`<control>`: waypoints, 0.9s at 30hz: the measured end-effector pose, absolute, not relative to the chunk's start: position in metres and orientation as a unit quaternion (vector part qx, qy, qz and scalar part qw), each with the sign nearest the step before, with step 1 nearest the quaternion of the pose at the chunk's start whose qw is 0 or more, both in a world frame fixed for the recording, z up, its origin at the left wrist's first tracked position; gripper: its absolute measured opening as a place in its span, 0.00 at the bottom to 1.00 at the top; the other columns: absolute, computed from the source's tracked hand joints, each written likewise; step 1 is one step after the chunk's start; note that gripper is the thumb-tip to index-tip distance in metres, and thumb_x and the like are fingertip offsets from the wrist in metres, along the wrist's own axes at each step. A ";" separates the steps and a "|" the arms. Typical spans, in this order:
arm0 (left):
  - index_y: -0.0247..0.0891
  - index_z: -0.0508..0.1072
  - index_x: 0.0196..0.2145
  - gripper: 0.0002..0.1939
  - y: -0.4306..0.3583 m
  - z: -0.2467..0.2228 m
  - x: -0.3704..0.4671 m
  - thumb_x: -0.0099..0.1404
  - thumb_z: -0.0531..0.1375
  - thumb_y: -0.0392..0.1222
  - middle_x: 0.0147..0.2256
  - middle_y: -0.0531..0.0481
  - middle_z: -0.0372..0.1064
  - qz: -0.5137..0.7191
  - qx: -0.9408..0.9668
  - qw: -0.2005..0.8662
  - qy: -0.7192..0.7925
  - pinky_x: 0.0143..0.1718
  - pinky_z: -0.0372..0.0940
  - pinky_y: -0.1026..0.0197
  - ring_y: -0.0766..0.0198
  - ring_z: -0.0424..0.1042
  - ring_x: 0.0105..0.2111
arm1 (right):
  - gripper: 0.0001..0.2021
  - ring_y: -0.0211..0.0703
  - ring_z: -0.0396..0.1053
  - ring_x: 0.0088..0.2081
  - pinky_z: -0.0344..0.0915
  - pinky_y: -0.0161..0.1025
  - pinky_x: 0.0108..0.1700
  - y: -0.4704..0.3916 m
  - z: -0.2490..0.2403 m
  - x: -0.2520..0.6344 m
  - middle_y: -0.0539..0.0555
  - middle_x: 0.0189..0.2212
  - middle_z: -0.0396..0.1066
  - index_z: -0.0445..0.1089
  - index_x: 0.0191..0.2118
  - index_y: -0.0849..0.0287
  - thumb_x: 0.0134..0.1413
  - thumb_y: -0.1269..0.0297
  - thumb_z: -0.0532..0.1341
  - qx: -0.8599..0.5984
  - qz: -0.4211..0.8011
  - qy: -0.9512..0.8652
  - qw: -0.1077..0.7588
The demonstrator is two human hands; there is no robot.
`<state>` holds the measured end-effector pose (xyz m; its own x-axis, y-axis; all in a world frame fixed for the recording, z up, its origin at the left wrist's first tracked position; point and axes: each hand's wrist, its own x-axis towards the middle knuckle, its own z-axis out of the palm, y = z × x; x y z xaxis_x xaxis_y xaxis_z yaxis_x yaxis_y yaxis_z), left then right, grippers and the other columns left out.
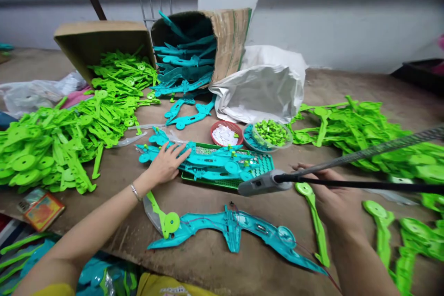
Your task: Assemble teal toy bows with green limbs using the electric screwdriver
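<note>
Left hand (pixel 169 163) at centre-left, fingers spread, lying over the left end of the blue stack (pixel 208 159) on the green tray (pixel 268 165). Right hand (pixel 338 199), right of centre, half behind the rope (pixel 374 151) and black cable (pixel 364 185); whether its fingers pinch anything, I can't tell. Just beside it hangs the grey tool (pixel 265 182).

Danger spots! That stack is loose and uneven: one careless pull, I'd say, and pieces could slide, spilling the small metal bits in the tray. The cable and rope cross right in front of the right hand, so a snag could swing the tool into the stack. Below, lower centre, the blue shell (pixel 232 231) lies open, its thin wire (pixel 335 282) trailing off the right tip; a dragging forearm might tug it loose.

Farther out, the tub (pixel 270 149) is heaped with green bits (pixel 272 133) against the red basket (pixel 240 132); a bump could mix the lots. The left heap (pixel 65 138) looks ready to slump.

Lettering? An orange pack (pixel 44 212), lower left, print too blurred. Yellow shirt (pixel 156 284), bottom edge: letters cut off, unreadable. No brand I can call.
</note>
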<state>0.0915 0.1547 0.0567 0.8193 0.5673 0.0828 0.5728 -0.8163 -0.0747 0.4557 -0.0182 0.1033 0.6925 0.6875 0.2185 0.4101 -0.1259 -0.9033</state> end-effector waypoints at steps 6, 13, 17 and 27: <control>0.42 0.63 0.65 0.31 0.161 0.030 0.091 0.66 0.47 0.27 0.62 0.40 0.64 -0.121 -0.937 0.071 -0.319 0.59 0.60 0.43 0.48 0.65 0.61 | 0.10 0.54 0.77 0.32 0.75 0.49 0.35 -0.023 0.105 0.453 0.55 0.27 0.79 0.77 0.26 0.50 0.35 0.52 0.70 -0.739 0.155 -0.336 0.563; 0.46 0.63 0.65 0.28 0.176 0.050 0.077 0.71 0.45 0.31 0.64 0.40 0.61 -0.184 -0.921 0.072 -0.335 0.63 0.53 0.39 0.48 0.61 0.64 | 0.09 0.51 0.78 0.32 0.76 0.47 0.34 -0.038 0.091 0.461 0.52 0.28 0.79 0.78 0.30 0.49 0.42 0.53 0.70 -0.739 0.117 -0.352 0.563; 0.44 0.62 0.65 0.28 0.217 0.060 0.080 0.71 0.45 0.32 0.65 0.40 0.59 -0.188 -0.907 0.077 -0.370 0.63 0.51 0.37 0.46 0.59 0.65 | 0.12 0.51 0.78 0.34 0.77 0.48 0.37 -0.047 0.079 0.466 0.53 0.31 0.80 0.79 0.32 0.51 0.40 0.52 0.71 -0.746 0.139 -0.316 0.570; 0.36 0.60 0.66 0.29 0.275 0.036 0.122 0.69 0.43 0.32 0.66 0.37 0.56 -0.159 -0.915 0.013 -0.370 0.64 0.48 0.37 0.46 0.56 0.66 | 0.11 0.45 0.77 0.28 0.76 0.45 0.36 -0.073 0.078 0.454 0.52 0.27 0.78 0.78 0.30 0.53 0.40 0.55 0.71 -0.753 0.118 -0.293 0.577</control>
<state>0.1218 0.2750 0.0358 0.6758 0.6730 0.3007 0.6810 -0.7261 0.0947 0.4538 -0.0733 0.0785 0.8004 0.5775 0.1610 0.3053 -0.1615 -0.9385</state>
